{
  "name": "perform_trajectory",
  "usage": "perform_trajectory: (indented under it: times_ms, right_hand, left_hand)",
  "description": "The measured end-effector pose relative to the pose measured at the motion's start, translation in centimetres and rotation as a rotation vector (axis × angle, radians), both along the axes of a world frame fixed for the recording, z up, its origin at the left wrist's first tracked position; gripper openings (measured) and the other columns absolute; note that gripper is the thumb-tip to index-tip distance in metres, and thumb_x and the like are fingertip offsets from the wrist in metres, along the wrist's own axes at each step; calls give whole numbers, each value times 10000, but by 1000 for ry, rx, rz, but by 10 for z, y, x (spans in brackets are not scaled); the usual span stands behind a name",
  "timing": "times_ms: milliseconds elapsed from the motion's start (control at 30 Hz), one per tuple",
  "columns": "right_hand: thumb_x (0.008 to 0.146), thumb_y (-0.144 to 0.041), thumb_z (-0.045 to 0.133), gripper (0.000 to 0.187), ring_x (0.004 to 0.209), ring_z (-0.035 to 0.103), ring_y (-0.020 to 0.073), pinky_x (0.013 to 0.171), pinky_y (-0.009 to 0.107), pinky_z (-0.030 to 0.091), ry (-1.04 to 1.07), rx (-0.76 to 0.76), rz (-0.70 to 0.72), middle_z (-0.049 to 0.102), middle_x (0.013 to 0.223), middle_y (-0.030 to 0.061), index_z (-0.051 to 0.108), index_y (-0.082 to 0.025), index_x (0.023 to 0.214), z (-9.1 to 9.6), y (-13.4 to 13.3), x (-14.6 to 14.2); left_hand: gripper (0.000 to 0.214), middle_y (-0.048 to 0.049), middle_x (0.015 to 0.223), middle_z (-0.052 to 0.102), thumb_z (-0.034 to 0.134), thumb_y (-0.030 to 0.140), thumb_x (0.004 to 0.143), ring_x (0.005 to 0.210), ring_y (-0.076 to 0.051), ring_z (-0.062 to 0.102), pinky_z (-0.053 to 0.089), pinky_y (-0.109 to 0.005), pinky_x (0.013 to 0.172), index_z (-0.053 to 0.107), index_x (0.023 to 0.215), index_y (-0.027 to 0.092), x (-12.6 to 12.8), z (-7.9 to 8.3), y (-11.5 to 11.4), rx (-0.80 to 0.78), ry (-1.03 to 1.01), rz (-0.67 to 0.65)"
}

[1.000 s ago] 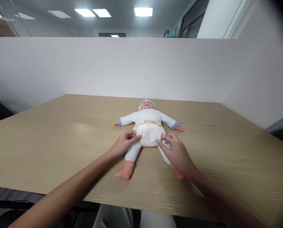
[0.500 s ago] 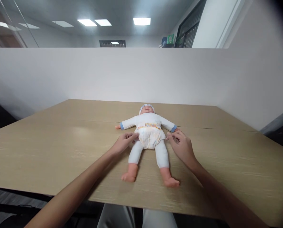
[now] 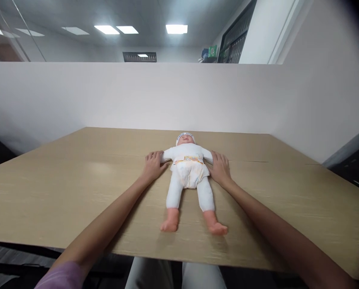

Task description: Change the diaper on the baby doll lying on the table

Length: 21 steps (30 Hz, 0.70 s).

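Observation:
A baby doll [image 3: 183, 150] lies on its back on the table, feet toward me, in a white suit and a white printed headband. Around its hips sits a white diaper [image 3: 191, 174] with an orange-patterned waistband. My left hand [image 3: 153, 165] wraps over the doll's arm on the left, fingers on top and thumb toward its side. On the other side, my right hand [image 3: 220, 166] grips the doll's other arm in the same way. Both hands cover the doll's cuffs and hands. The legs lie apart with bare feet.
The wooden table [image 3: 77, 192] reaches to a white partition wall [image 3: 137, 96], with a thin seam running across it. Dark objects, perhaps chairs, stand at the left and right edges. My legs [image 3: 151, 273] are under the near edge.
Both hands have moved up from the diaper's sides onto the doll's arms and closed around them. The doll's leg on the left has shifted slightly inward.

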State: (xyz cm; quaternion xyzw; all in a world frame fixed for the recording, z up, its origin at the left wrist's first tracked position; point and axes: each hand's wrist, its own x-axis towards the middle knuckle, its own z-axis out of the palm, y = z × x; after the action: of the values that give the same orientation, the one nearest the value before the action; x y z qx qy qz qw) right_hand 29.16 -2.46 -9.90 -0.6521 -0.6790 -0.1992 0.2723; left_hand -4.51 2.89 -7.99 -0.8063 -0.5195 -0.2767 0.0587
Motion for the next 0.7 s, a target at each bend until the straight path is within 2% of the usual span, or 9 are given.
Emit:
perform_trajectory:
  times_ms: [100, 200, 333, 433, 500, 567, 633, 700]
  right_hand:
    - [1025, -458, 444, 565, 1114, 576, 354, 982, 450, 417, 24, -16, -16, 682, 1231, 217, 544, -83, 1435, 1, 18, -2]
    - [1009, -454, 472, 495, 1054, 598, 342, 926, 428, 431, 77, -17, -2, 709, 1154, 190, 631, -121, 1338, 2, 20, 1]
    - [960, -433, 520, 393, 1025, 625, 333, 931, 424, 439, 230, -77, 46, 730, 1081, 180, 715, -143, 1138, 8, 14, -2]
    - [902, -433, 567, 364, 1048, 644, 345, 924, 425, 454, 465, -153, 25, 744, 1103, 194, 733, -151, 1062, 20, 9, -13]
    - [871, -443, 591, 375, 1011, 674, 348, 863, 413, 483, 588, -189, 2, 763, 1090, 191, 744, -154, 1055, 31, 3, -21]
    - [870, -465, 582, 406, 950, 708, 332, 777, 379, 510, 656, -207, 5, 786, 1057, 170, 751, -156, 1070, 45, -8, -25]
    - [886, -495, 560, 434, 939, 730, 303, 729, 337, 528, 717, -214, 49, 802, 1062, 128, 753, -172, 1103, 62, -28, -25]
    - [883, -505, 577, 445, 971, 737, 285, 731, 314, 542, 784, -209, 142, 804, 1101, 92, 748, -193, 1151, 82, -57, -22]
  left_hand:
    - [558, -174, 1290, 686, 546, 564, 1003, 1217, -370, 541, 348, -469, 1029, 562, 1374, 147, 7, 0, 18, -52, 47, 17]
    - [540, -158, 1213, 718, 503, 599, 1018, 1149, -351, 582, 350, -452, 1003, 591, 1330, 166, 8, 1, 23, -74, 71, 23]
    - [520, -172, 1140, 732, 501, 607, 1015, 1120, -359, 605, 347, -458, 997, 620, 1248, 158, 9, 3, 17, -103, 97, 47]
    - [463, -174, 1042, 746, 532, 562, 1004, 1048, -357, 643, 372, -451, 972, 629, 1161, 138, 13, 16, 4, -138, 85, 75]
    - [404, -149, 961, 750, 543, 526, 994, 951, -331, 671, 399, -430, 937, 616, 1098, 143, 15, 36, -13, -155, 62, 96]
    - [367, -105, 903, 744, 556, 530, 972, 851, -298, 679, 426, -402, 885, 589, 1045, 172, 14, 64, -41, -171, -10, 116]
    - [355, -53, 860, 727, 592, 559, 933, 784, -277, 668, 443, -385, 841, 554, 1001, 213, 9, 92, -83, -195, -163, 123]
    - [359, -30, 838, 706, 617, 571, 900, 766, -279, 659, 454, -390, 813, 526, 996, 237, 5, 112, -136, -195, -303, 132]
